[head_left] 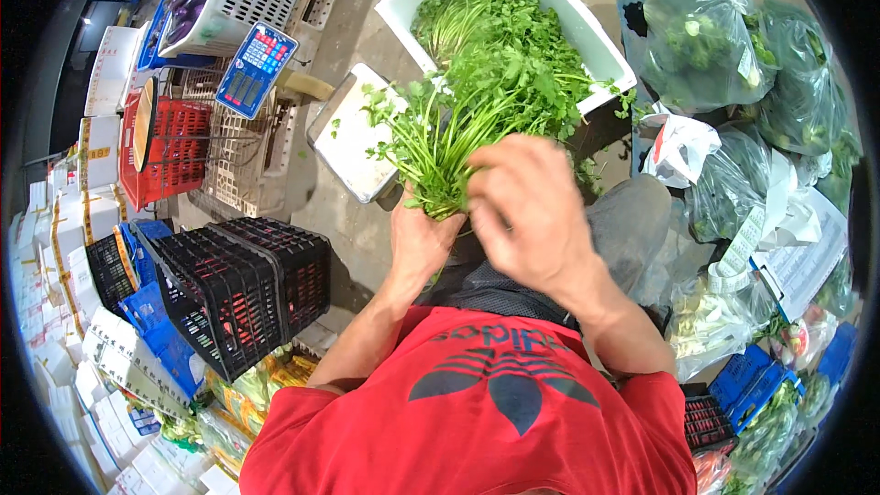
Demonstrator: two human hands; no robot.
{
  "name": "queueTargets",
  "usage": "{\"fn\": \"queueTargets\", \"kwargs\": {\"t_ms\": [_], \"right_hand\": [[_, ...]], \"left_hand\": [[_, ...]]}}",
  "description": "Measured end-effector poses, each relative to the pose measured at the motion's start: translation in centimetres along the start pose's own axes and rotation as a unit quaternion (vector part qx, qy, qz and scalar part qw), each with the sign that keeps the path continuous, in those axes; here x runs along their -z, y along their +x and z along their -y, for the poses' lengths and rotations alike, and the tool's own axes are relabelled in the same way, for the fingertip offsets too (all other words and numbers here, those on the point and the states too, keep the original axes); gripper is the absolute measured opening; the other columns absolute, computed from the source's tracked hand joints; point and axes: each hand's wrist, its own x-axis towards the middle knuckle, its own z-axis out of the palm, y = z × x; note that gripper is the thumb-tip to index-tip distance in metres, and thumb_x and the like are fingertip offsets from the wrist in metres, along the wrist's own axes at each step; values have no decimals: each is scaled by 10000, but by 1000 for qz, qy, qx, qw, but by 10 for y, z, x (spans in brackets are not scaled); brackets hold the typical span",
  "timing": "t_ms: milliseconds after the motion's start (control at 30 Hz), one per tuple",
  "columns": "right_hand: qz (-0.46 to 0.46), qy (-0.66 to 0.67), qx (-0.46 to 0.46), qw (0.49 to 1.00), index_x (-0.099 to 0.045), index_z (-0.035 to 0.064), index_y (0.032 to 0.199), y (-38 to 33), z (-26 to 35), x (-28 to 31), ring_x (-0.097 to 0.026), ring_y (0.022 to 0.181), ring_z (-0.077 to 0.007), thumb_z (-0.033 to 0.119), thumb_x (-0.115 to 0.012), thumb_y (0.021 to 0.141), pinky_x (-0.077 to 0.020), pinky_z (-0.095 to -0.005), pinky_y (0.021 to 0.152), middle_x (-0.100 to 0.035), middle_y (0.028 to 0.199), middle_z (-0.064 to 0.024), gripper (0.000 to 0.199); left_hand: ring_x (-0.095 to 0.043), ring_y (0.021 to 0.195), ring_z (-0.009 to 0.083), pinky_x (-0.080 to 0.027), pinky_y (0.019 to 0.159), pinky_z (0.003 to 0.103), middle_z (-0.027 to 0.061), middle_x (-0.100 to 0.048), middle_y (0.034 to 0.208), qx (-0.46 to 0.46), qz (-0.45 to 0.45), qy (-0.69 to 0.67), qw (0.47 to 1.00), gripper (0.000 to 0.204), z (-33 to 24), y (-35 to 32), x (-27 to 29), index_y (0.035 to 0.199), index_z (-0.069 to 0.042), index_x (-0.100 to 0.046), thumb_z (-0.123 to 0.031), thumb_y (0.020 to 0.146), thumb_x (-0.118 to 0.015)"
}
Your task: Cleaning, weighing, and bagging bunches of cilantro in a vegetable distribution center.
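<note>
My left hand (422,236) is wrapped round the stem ends of a bunch of leafy green coriander (449,151), its leaves fanning away from me. Close by on the right is my right hand (527,206), slightly blurred, thumb and fingers apart and bent toward the stems. Nothing shows between those fingers; whether they touch the bunch I cannot tell. Just beyond, a white foam box (600,60) holds more of the same greens (522,23). The bunch's leaves overlap the box's near side and hide part of it.
A scale's white pan (353,142), with leaf bits on it, lies left of the bunch, beside a blue keypad display (257,69). Black crates (243,289) and a red basket (170,147) stand left. Bagged vegetables (701,37) and a clipboard (807,252) are on the right.
</note>
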Motion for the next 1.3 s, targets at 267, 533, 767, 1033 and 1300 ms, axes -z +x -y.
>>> {"fn": "queueTargets", "kwargs": {"t_ms": [267, 533, 767, 1033, 1300], "right_hand": [[90, 211, -45, 972, -576, 25, 997, -33, 47, -40, -637, 936, -361, 24, -678, 814, -501, -450, 858, -652, 968, -148, 210], [209, 403, -315, 834, -617, 63, 1061, -60, 23, 23, -684, 764, -186, 21, -582, 949, -551, -334, 714, -672, 860, -104, 125], [179, 178, -481, 840, -455, -17, 1476, -94, -56, 19, -587, 1249, -352, 319, -792, 878, -467, -446, 1064, -560, 1414, -226, 765], [50, 720, -345, 601, -443, 14, 1453, -33, -10, -61, -503, 1245, -179, 455, -888, 755, -438, -339, 1030, -552, 1362, -62, 938], [-162, 677, -557, 453, -537, 54, 1375, -87, 1, -92, -635, 1123, -217, 238, -604, 1031, -528, -398, 983, -635, 1255, -86, 396]], "left_hand": [[-642, 880, 156, -530, 821, 325, 54, -713, 1037, 37, -28, -267, 963, 404, 25, 0, -4, 1199, -20, -611, -214, 877, -759], [-641, 824, 136, -521, 783, 321, 54, -723, 933, 101, -29, -67, 992, 277, -4, 26, 19, 1089, 24, -678, -103, 845, -705], [-655, 899, 147, -526, 822, 318, 61, -726, 990, 3, -51, -97, 994, 308, -43, 23, 19, 1132, 32, -662, -54, 846, -732], [-656, 1029, 375, -556, 907, 449, 216, -597, 1245, 89, 66, -73, 991, 563, -58, 1, 26, 1328, 5, -516, -127, 832, -748], [-578, 1210, 418, -458, 1022, 498, 279, -576, 1263, 70, 182, 151, 969, 797, -43, -32, 25, 1414, 37, -374, -317, 833, -789]]}}
